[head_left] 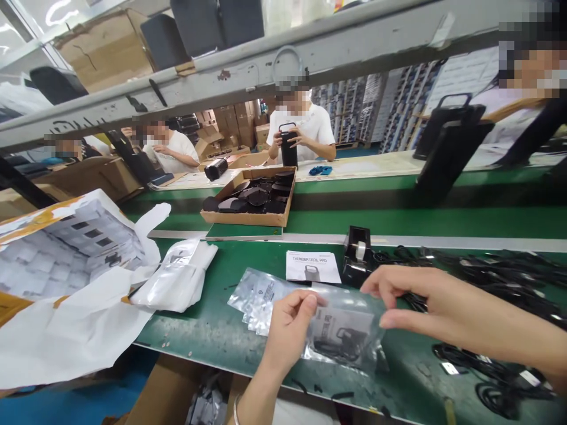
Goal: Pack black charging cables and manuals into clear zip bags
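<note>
A clear plastic bag lies low over the green table, with a printed manual and a coiled black cable inside. Its upper left edge is pinched between the thumb and curled fingers of my left hand. My right hand has bent fingers and thumb around the bag's upper right edge. Left of the filled bag, several flat plastic bags lie fanned out. Just behind it are a stack of printed manuals and a black tape dispenser.
Black cables lie in heaps on the right. A cardboard tray holds dark plastic parts. Wrapped white bags and an open lined carton stand left. Across the green table, a person holds a black speaker. A metal beam crosses overhead.
</note>
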{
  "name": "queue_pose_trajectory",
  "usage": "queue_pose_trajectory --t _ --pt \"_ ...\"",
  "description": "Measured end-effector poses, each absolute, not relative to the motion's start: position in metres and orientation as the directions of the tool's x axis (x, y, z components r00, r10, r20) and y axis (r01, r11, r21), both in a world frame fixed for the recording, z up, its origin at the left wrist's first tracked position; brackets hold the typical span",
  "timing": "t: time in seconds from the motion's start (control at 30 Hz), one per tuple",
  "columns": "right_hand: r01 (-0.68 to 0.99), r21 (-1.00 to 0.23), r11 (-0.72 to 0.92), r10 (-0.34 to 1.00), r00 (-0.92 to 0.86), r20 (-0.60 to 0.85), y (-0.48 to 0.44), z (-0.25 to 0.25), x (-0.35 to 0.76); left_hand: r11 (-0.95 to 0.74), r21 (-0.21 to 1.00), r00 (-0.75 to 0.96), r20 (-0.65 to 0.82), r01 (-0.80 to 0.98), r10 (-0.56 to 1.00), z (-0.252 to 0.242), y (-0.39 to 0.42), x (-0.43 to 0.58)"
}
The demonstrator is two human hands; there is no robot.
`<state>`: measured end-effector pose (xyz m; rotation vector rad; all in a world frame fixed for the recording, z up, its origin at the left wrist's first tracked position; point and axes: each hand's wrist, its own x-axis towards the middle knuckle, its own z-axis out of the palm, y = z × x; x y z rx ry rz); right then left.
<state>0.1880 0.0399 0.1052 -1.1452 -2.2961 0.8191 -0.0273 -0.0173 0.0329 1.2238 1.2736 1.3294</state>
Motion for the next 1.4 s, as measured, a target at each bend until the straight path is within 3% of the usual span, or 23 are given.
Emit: queue_pose_trajectory --t 0.13,0.27,0.37,0.5,0.63,0.77,0.87,1.03,1.1,1.17,1.27,1.4 --pt "0.408 -0.866 0.288 0.869 -0.491 0.057 0.033 0.064 0.19 -0.065 0.996 -0.154 0.072 0.055 0.985 0.034 -0.017 -0.02" --pt "0.382 -0.916 0.119 0.904 -0.423 -0.059 0.025 0.041 0.174 -0.053 0.996 -0.158 0.042 -0.066 0.987 0.027 -0.014 -0.016" --pt "0.311 -0.947 0.084 0.924 -0.379 -0.043 0.024 0.039 0.169 0.025 0.996 -0.122 -0.036 -0.09 0.992 0.021 -0.012 -0.014" --pt "0.301 -0.942 0.147 0.916 -0.401 0.015 0.027 0.039 0.18 0.025 0.998 -0.116 -0.019 0.053 0.993 0.019 -0.012 -0.015" --pt "0.362 -0.869 0.338 0.888 -0.428 0.167 0.03 0.036 0.192 0.02 0.996 -0.045 -0.016 0.09 0.999 0.02 -0.012 -0.023" --pt "0.363 -0.785 0.502 0.827 -0.467 0.312 0.032 0.033 0.194 0.116 0.991 -0.111 -0.123 -0.064 0.986 0.026 -0.011 -0.027" --pt "0.355 -0.74 0.572 0.789 -0.484 0.377 0.032 0.03 0.193 0.093 0.985 -0.087 -0.106 -0.142 0.99 0.032 -0.009 -0.022" --pt "0.345 -0.71 0.614 0.759 -0.503 0.413 0.032 0.023 0.195 0.134 0.988 -0.025 -0.132 0.074 0.991 0.029 -0.003 -0.013" --pt "0.396 -0.759 0.518 0.841 -0.4 0.365 0.035 0.022 0.197 0.129 0.988 -0.03 -0.127 0.086 0.991 0.023 -0.002 -0.013" --pt "0.482 -0.822 0.302 0.953 -0.161 0.255 0.042 0.023 0.197 0.107 0.991 -0.066 -0.102 0.082 0.993 0.017 -0.001 -0.014" --pt "0.513 -0.858 0.004 0.989 0.123 0.078 0.059 0.025 0.191 0.083 0.995 -0.123 -0.077 0.049 0.989 0.009 -0.003 -0.015" --pt "0.434 -0.897 -0.09 0.994 0.091 -0.056 0.083 0.024 0.173 0.092 0.995 -0.143 -0.088 0.022 0.986 0.005 -0.006 -0.014"
